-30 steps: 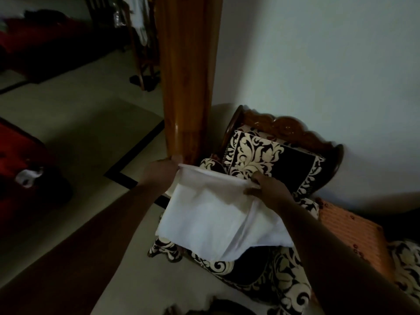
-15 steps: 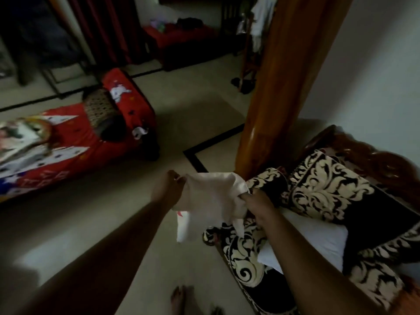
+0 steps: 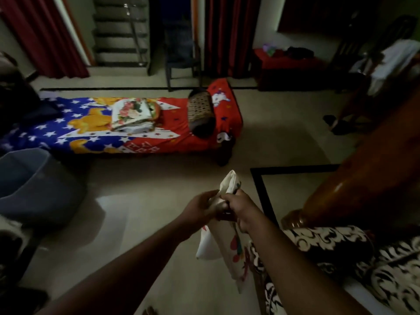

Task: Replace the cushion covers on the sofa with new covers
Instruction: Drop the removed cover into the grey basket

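A white cushion cover with coloured print hangs bunched in front of me, one corner sticking up above my hands. My left hand and my right hand both grip it close together at the middle of the view. The black-and-cream patterned sofa lies at the lower right, beside my right forearm. A stack of folded floral covers sits on the low bed across the floor.
A low bed with a red and blue starred sheet and a dark bolster runs across the room. A wooden pillar rises at the right. A grey tub stands at the left. Bare tiled floor lies between.
My view has swung left from the sofa toward the bed. My hands have come together and the white cover, earlier spread wide, is now bunched between them.
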`<state>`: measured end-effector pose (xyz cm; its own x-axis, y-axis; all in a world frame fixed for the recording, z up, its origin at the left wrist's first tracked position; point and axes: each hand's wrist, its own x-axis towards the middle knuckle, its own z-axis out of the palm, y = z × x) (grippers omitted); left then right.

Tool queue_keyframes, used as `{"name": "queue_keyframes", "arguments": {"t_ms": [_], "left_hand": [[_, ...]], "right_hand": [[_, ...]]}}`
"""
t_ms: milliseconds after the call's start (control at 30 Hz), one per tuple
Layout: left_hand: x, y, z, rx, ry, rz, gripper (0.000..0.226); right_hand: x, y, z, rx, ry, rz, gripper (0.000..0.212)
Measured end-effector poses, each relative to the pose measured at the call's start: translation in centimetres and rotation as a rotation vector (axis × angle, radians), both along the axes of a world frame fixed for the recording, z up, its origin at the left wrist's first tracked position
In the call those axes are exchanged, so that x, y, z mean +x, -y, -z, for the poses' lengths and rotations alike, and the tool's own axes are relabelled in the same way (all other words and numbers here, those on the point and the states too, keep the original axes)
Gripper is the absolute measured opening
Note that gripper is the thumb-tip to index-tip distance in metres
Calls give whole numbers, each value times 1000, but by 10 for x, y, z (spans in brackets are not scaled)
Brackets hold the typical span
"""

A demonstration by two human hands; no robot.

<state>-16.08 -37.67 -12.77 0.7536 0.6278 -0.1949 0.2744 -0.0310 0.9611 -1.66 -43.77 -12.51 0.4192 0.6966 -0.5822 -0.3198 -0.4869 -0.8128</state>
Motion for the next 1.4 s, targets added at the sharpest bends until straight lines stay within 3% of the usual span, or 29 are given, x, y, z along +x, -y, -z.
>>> {"name": "queue_keyframes", "arguments": {"t_ms": [133,200,267,333,400,467,500,567,633,667,800,833,900,967,1033,1100,1233,1333,1400], "left_hand": [[-64,-61,8,283,-146,-65,30],[-95,-92,7,288,-188,-42,26],[-129,-124,2,308,-213,-44,32],[-164,-158,-2,359,-236,-62,38],[-199,-188,-11,411,-267,-45,37],[-237,-216,-23,503,-303,-19,35],[-255,-229,-29,571,-316,-18,34],[-289,-253,-39,696,-354,-62,33],[-327,-280,-43,787,-442,-161,34],[-346,-294,-43,813,-504,-209,35],[-404,-342,-44,839,-703,-424,26],[-415,-354,-45,820,-701,-481,26],[-433,-375,-41,736,-667,-534,25],[-449,-395,-33,579,-495,-565,21],[-458,-408,-38,378,-199,-690,20],[-459,-427,-53,266,23,-784,19],[-461,-471,-85,129,280,-780,27],[-476,-507,-103,54,415,-934,44],[-499,-521,-99,143,485,-1059,66]], "right_hand": [[-43,-57,-8,-44,72,-203,37],[-59,-87,-11,-79,345,-289,49],[-77,-122,-11,-74,798,-285,48],[-96,-154,-13,122,1029,-344,44],[-113,-188,-13,281,1130,-656,75],[-139,-225,-13,216,1321,-1011,97],[-154,-243,-15,176,1395,-1129,93],[-181,-273,-21,110,1446,-1235,53],[-208,-302,-26,97,1397,-1199,14],[-220,-316,-28,130,1367,-1152,10],[-268,-375,-38,376,1328,-960,10],[-280,-392,-39,432,1257,-920,11],[-297,-424,-35,508,942,-845,16],[-306,-454,-30,541,530,-749,18],[-309,-483,-24,549,178,-626,29],[-312,-516,-12,524,-31,-652,49],[-342,-559,15,360,170,-995,38],[-376,-596,17,320,105,-914,24],[-400,-619,5,371,11,-894,22]]}}
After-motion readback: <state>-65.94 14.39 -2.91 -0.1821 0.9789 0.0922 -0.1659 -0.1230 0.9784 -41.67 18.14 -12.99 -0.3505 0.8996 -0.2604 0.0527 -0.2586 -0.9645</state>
